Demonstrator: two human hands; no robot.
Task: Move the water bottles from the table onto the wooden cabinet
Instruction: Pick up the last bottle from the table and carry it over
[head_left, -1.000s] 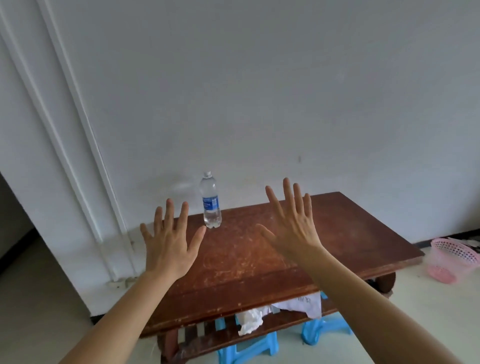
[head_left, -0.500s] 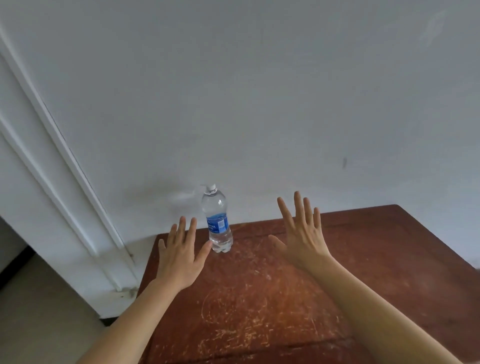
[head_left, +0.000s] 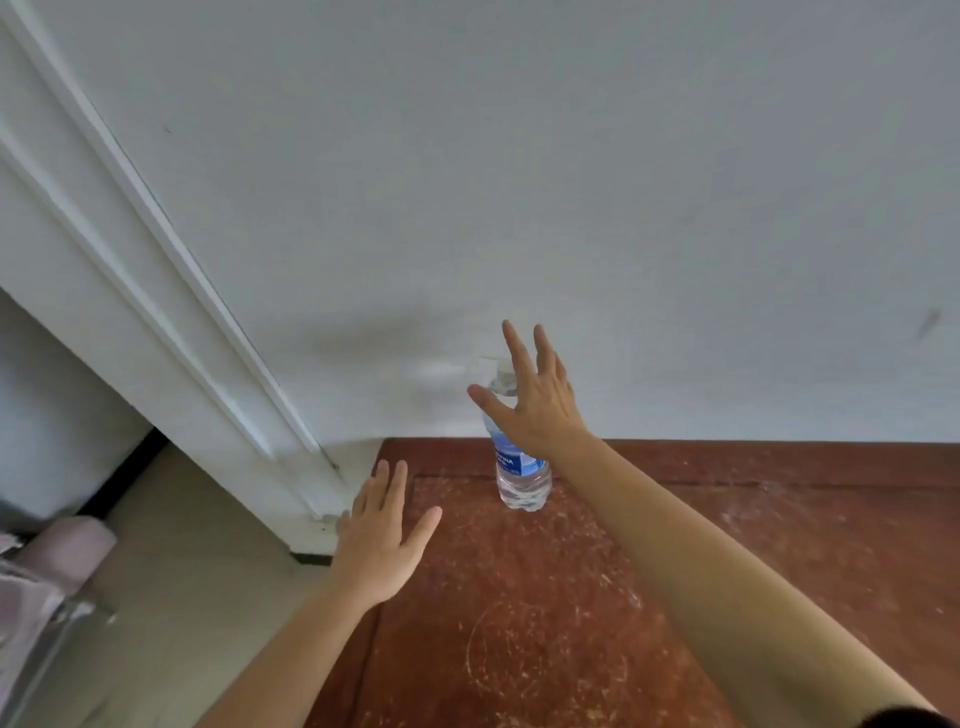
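Observation:
A clear water bottle (head_left: 522, 480) with a blue label stands upright near the back left corner of the scratched reddish-brown table (head_left: 597, 597), close to the white wall. My right hand (head_left: 530, 402) is spread open in front of the bottle's upper half, fingers apart, hiding its neck and most of its cap; it is not closed around the bottle. My left hand (head_left: 382, 540) hovers open over the table's left edge, lower and to the left of the bottle, holding nothing. No wooden cabinet is in view.
A white wall runs behind the table, with a white moulded door frame (head_left: 171, 291) slanting down to the floor on the left. Beige floor (head_left: 182, 571) lies left of the table. A pinkish grey object (head_left: 47, 571) sits at the lower left edge.
The view has moved closer and to the left. My right hand has swung left and forward to the bottle's upper part. My left hand has dropped back to the table's left edge.

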